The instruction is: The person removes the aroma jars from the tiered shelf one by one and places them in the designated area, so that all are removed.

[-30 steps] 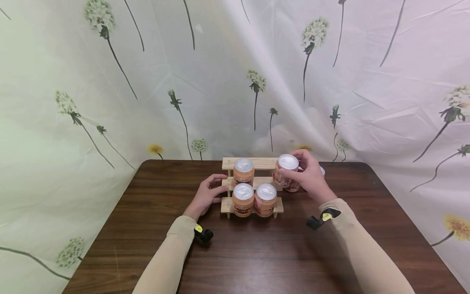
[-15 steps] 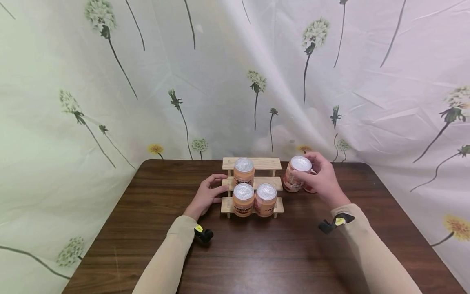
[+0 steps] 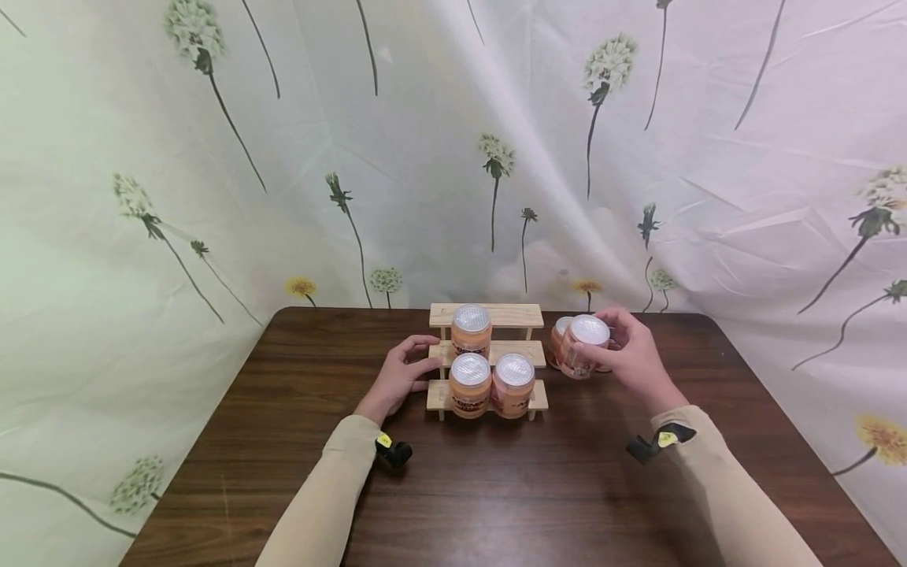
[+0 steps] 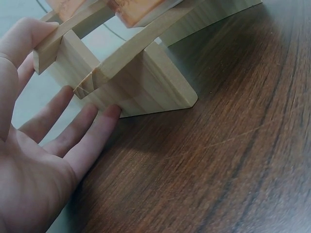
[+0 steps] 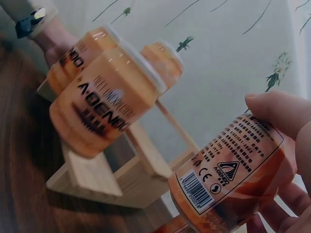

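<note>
A three-step wooden rack point(image 3: 506, 354) stands on the dark wood table, bearing orange-labelled jars with silvery lids. Two of them, the left jar point(image 3: 470, 386) and the right jar point(image 3: 513, 386), fill the lowest step; a third jar point(image 3: 471, 331) sits on the left of the middle step. My left hand point(image 3: 399, 374) touches the rack's left end, fingertips against the wooden side panel point(image 4: 141, 82), fingers fairly straight. To the rack's right, my right hand point(image 3: 635, 358) grips another jar point(image 3: 584, 346), thumb in front. Its barcode label point(image 5: 197, 191) shows in the right wrist view.
Behind the held jar, another jar point(image 3: 560, 335) is partly hidden; a sliver of orange shows beneath the right fingers. A white curtain point(image 3: 425, 157) with printed dandelions hangs at the table's point(image 3: 496, 488) back edge.
My right hand has moved right and toward me with the jar, away from the rack. A jar behind it has come into sight. The left hand and the rack have stayed put.
</note>
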Motion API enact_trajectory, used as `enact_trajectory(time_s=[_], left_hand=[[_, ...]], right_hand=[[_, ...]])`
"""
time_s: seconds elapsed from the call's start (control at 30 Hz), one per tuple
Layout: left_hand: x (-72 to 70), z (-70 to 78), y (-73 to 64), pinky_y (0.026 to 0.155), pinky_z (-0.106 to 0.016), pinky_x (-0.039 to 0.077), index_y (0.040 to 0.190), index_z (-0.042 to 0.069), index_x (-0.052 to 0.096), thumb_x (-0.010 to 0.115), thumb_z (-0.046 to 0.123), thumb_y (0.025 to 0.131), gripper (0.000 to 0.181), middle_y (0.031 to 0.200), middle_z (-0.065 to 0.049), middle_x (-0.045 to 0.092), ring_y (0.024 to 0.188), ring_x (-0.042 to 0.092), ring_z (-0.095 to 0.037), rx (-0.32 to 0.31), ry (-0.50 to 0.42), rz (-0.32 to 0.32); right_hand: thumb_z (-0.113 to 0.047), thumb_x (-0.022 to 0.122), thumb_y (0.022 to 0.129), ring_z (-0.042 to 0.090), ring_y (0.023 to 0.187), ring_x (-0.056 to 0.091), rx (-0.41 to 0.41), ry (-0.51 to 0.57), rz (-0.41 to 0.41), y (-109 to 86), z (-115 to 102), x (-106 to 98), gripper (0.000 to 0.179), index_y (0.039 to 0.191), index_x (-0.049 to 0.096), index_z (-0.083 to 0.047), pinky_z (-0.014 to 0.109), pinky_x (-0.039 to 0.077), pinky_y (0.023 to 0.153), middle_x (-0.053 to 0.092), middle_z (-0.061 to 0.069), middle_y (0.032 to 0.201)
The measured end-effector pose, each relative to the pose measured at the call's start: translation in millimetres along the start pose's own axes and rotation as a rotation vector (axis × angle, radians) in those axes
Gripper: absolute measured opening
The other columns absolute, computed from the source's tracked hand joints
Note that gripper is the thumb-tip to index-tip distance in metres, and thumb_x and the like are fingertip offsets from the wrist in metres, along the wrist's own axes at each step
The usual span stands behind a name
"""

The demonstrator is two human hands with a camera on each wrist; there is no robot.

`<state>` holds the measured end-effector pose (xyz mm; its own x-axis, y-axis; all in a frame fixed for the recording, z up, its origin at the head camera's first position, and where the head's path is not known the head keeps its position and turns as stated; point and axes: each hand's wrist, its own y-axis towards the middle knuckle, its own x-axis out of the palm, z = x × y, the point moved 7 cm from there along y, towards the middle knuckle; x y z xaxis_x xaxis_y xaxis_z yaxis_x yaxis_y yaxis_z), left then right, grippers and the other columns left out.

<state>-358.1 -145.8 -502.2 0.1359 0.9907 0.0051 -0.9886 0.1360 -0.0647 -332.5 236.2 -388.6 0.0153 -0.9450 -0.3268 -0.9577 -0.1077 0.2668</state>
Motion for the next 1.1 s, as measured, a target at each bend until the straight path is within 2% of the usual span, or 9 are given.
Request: enact_trajectory(time_s=[0.17, 0.33, 0.43, 0.6, 0.77, 1.1], left_hand=[[-0.5, -0.4, 0.1, 0.077, -0.04, 0.063, 0.137, 0.015, 0.063, 0.075, 0.016, 0.098, 0.04, 0.146, -0.016, 0.048, 0.113, 0.065, -0.025, 0.004, -0.002, 0.003], [-0.1, -1.9, 1.2, 0.078, -0.039, 0.062, 0.137, 0.015, 0.063, 0.075, 0.016, 0.099, 0.04, 0.148, -0.017, 0.047, 0.113, 0.065, -0.025, 0.005, -0.007, -0.004], [0.4, -1.7, 1.1, 0.077, -0.039, 0.062, 0.137, 0.015, 0.063, 0.075, 0.016, 0.099, 0.041, 0.149, -0.017, 0.047, 0.113, 0.065, -0.025, 0.005, -0.007, -0.004], [0.3, -1.1, 0.8, 0.077, -0.039, 0.062, 0.137, 0.015, 0.063, 0.076, 0.017, 0.098, 0.041, 0.148, -0.017, 0.048, 0.114, 0.065, -0.026, 0.007, -0.001, 0.0], [0.5, -0.9, 0.9, 0.077, -0.04, 0.063, 0.136, 0.015, 0.063, 0.077, 0.017, 0.098, 0.041, 0.145, -0.017, 0.05, 0.114, 0.065, -0.026, 0.005, 0.001, -0.001], [0.4, -0.9, 2.0, 0.079, -0.04, 0.063, 0.137, 0.015, 0.063, 0.076, 0.019, 0.098, 0.042, 0.146, -0.017, 0.049, 0.116, 0.064, -0.027, 0.004, -0.005, -0.007]], right_hand=[[-0.011, 0.087, 0.087, 0.011, 0.094, 0.066, 0.002, -0.018, -0.019, -4.6, 11.8, 2.2, 0.053, 0.128, 0.057, 0.001, 0.022, 0.055, 0.079, 0.061, 0.009, 0.119], [-0.004, 0.087, 0.085, 0.009, 0.095, 0.066, -0.014, 0.019, -0.027, -9.4, 22.0, 5.7, 0.052, 0.127, 0.056, 0.004, 0.02, 0.055, 0.082, 0.061, 0.006, 0.116], [-0.002, 0.088, 0.084, 0.008, 0.096, 0.066, 0.013, 0.032, -0.021, -11.8, 29.9, 7.0, 0.055, 0.128, 0.056, 0.004, 0.02, 0.055, 0.082, 0.062, 0.003, 0.114], [-0.008, 0.089, 0.084, 0.011, 0.095, 0.066, 0.063, -0.039, -0.032, -14.5, 42.5, 10.5, 0.057, 0.131, 0.059, 0.002, 0.023, 0.056, 0.081, 0.065, 0.01, 0.119], [-0.013, 0.09, 0.085, 0.016, 0.099, 0.066, 0.08, -0.085, -0.049, -18.0, 51.8, 13.6, 0.057, 0.131, 0.06, 0.001, 0.024, 0.055, 0.084, 0.065, 0.018, 0.124], [-0.022, 0.091, 0.085, 0.024, 0.105, 0.067, 0.106, -0.1, -0.081, -21.1, 65.8, 17.4, 0.06, 0.133, 0.06, -0.004, 0.026, 0.056, 0.085, 0.065, 0.016, 0.125]])
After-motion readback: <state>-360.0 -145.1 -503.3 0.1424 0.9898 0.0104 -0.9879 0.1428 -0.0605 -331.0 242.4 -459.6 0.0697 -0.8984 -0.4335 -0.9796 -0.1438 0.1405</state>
